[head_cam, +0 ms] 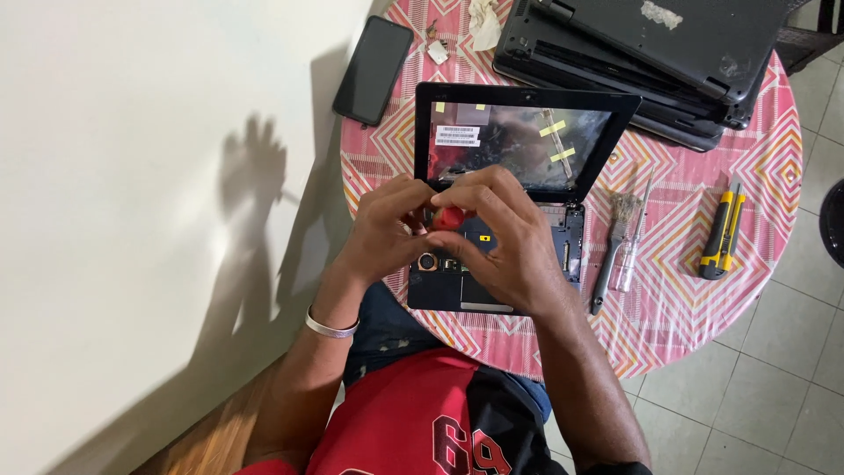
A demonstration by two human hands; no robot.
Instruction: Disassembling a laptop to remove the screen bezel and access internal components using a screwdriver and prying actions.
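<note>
A small black laptop (519,176) stands open near the middle of the round tabletop, on a pink zigzag-patterned cloth (694,325). Its keyboard is already off, so the inner boards and a round part of the base lie bare; the screen, hinges and lower shell remain joined, which suggests the stripping is only partly done. Both hands meet over the open base. The left hand (387,230) and the right hand (505,242) pinch a small red object (450,217) between their fingertips, fingers curled closed around it, just above the base's rear edge. Toward the right edge lie a grey brush (613,251), a clear-handled screwdriver (631,255) and a yellow-and-black utility knife (723,233). A black phone (373,70) lies at the left edge; stacked dark laptops (651,62) fill the far side.
</note>
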